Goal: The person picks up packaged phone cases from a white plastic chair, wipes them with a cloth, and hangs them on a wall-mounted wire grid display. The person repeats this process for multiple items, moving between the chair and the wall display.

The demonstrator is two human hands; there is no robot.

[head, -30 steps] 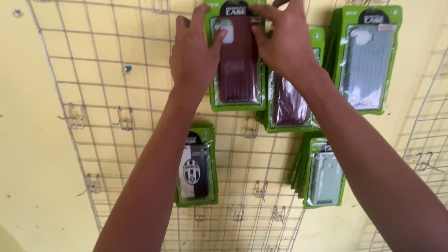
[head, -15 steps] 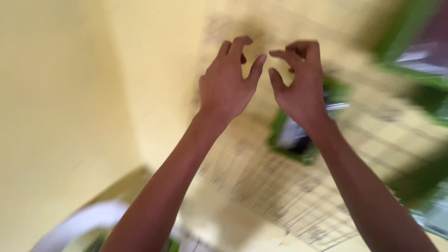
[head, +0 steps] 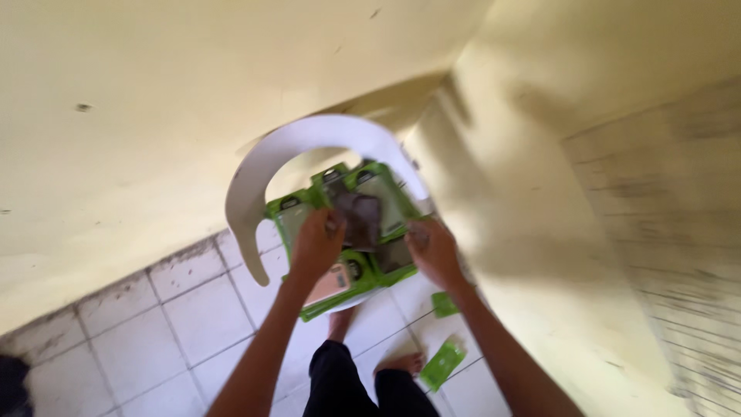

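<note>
1. Green-edged phone-case packages (head: 363, 224) are heaped on the seat of a white plastic chair (head: 255, 185), and we have both hands down in that heap.
2. Our left hand (head: 318, 245) lies on the near-left side of the pile, fingers curled over a pack at its edge; whether they actually grip it or only press on it, we cannot tell through the blur.
3. Our right hand (head: 434, 251) is at the right edge of the pile, fingers bent down onto the packs, and again we cannot tell whether anything is pinched.
4. A dark, brownish case (head: 361, 216) sits on top in the middle, between our two hands.
5. Progress, as we judge it: the job looks well short of done. Several packs are on the seat, and none is lifted clear.
6. Two more green packs (head: 443, 363) lie on the floor just right of our bare feet (head: 401, 363), apart from the chair.
7. Underfoot is a white tiled floor (head: 131, 340) with dark, grubby grout.
8. Around us, cream-yellow walls (head: 154, 93) meet in a corner behind the chair; the far right smears into motion blur.
</note>
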